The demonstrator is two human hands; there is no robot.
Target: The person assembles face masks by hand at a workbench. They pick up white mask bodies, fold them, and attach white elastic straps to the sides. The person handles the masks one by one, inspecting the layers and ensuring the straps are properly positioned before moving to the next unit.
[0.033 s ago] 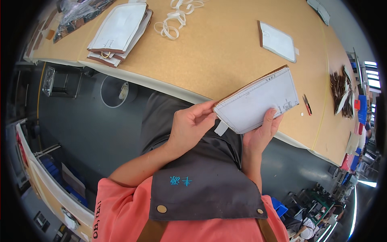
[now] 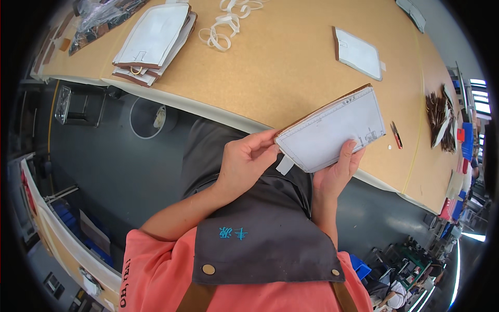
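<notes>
Both my hands hold a flat white stitched panel point(image 2: 332, 130) with a brown edge, tilted above the table's front edge. It looks like a sewn bag or pouch piece. My left hand point(image 2: 247, 161) pinches its left corner between thumb and fingers. Just below that corner, a short white tab point(image 2: 285, 165) sticks out. My right hand point(image 2: 340, 169) grips the lower right edge, thumb on the white face and fingers hidden beneath. Stitching and small printed marks run along the panel's border. To its right on the table lie small red-and-black snips point(image 2: 396, 136).
A stack of similar white-and-brown pieces point(image 2: 153, 39) lies at the table's left, beside loose white strips point(image 2: 223, 34). One more panel point(image 2: 357, 53) lies farther back. Brown pieces point(image 2: 442, 119) are bundled at the right. Below the table's left edge stands a round bin point(image 2: 148, 117).
</notes>
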